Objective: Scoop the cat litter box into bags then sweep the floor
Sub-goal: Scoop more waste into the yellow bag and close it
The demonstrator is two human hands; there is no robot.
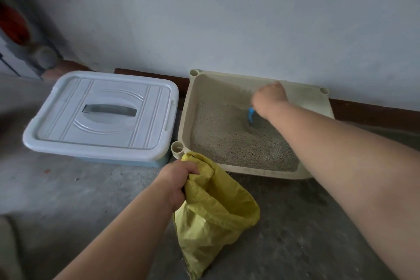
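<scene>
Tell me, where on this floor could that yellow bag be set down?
Bare floor lies before the lidded bin, left of the yellow bag in the left hand, and right of it. Crowded along the wall: bin and litter box, where the right hand grips a blue scoop, almost touch.

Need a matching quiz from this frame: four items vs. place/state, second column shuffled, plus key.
1 yellow bag
2 blue scoop
3 lidded bin
4 litter box

A against the wall, holding litter
B gripped by the left hand
C lid on, far left on the floor
D under the right hand, tip in the grains

Pairs: 1-B, 2-D, 3-C, 4-A
</scene>
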